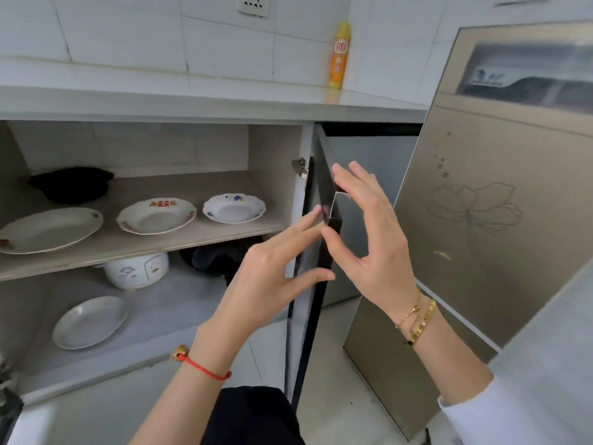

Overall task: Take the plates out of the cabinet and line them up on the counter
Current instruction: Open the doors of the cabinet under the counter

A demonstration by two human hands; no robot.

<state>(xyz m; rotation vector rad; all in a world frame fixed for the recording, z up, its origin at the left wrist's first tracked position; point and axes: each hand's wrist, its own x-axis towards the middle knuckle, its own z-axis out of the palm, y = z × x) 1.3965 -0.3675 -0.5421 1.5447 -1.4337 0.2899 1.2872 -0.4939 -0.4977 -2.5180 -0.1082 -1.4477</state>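
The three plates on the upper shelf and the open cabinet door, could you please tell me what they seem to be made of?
The three plates look like glazed ceramic: glossy white with printed red or blue motifs and scalloped rims. The open cabinet door seems glass or high-gloss laminate in bronze: it mirrors the room and bears an etched-looking flower.

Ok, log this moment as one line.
stage: opening cabinet | left hand: open, at door edge | right hand: open, on door edge | plates: in cabinet | counter: no plates
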